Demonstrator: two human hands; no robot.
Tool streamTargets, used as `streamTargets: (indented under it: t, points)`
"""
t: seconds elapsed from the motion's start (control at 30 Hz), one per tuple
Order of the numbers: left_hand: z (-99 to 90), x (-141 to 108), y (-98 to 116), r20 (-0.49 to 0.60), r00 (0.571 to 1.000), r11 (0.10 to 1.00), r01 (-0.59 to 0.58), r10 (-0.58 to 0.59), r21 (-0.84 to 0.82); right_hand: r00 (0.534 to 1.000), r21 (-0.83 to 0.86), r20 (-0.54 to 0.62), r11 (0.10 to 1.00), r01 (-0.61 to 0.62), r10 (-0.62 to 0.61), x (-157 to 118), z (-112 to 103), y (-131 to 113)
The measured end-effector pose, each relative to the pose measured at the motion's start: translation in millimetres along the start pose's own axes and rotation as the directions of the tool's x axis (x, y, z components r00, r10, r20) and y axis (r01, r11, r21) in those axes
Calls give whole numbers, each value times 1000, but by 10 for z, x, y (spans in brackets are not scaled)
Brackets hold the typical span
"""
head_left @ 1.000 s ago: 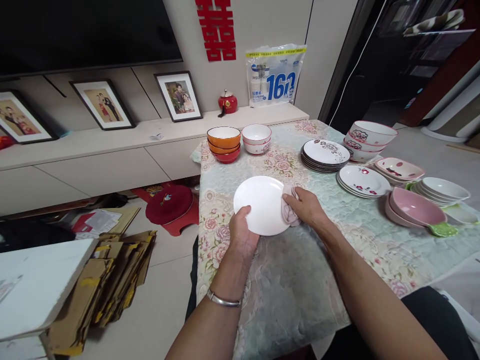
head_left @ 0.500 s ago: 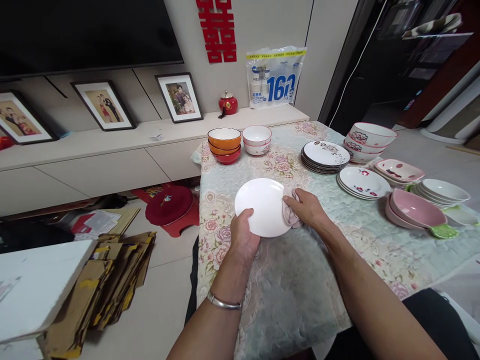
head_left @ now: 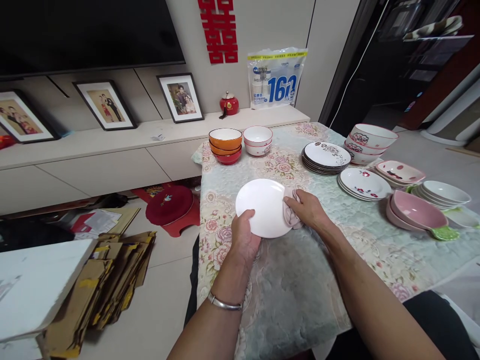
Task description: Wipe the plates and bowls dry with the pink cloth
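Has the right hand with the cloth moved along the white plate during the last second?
No. The right hand presses the cloth on the right rim of the white plate, same spot, same gap to the stacked plates; only the camera drifted.

Single head view, looking forward and down, close over table (head_left: 300,280); far wall at top.

Plain white plate (head_left: 262,206) tilted above the table; crumpled pinkish cloth (head_left: 289,214) against its right rim.
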State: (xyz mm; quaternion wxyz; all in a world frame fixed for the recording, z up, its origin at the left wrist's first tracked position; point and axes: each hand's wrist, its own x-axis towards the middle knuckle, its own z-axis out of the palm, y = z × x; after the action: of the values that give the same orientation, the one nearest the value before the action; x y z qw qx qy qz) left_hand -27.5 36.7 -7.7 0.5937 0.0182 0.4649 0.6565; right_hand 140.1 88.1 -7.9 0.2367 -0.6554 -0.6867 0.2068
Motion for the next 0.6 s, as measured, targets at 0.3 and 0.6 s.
streamTargets:
  t: [0.3,0.6]
  points:
    - [-9,25,-11,9,1000,1000,22,-22,-18,1000,5,-1,1000,-3,3,-4,5,-2]
    - [22,-13,-18,-20,998,998,-53,53,-16,999,322,-17,946,-42,51,19,36,55]
